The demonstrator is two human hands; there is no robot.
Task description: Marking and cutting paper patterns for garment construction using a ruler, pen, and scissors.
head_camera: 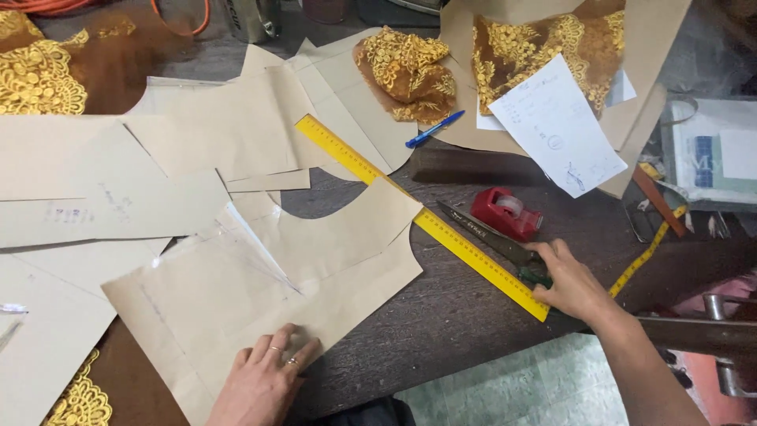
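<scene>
On dark table (441, 315): left hand (264, 379) flat on paper pattern (315, 268) (fingers spread); right hand (569, 280) grips scissors (493, 237).

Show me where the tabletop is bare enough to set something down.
Bare dark wood lies between the front paper pattern piece and the yellow ruler, toward the near edge. A smaller patch sits behind the red tape dispenser. The left half is crowded with paper.
</scene>
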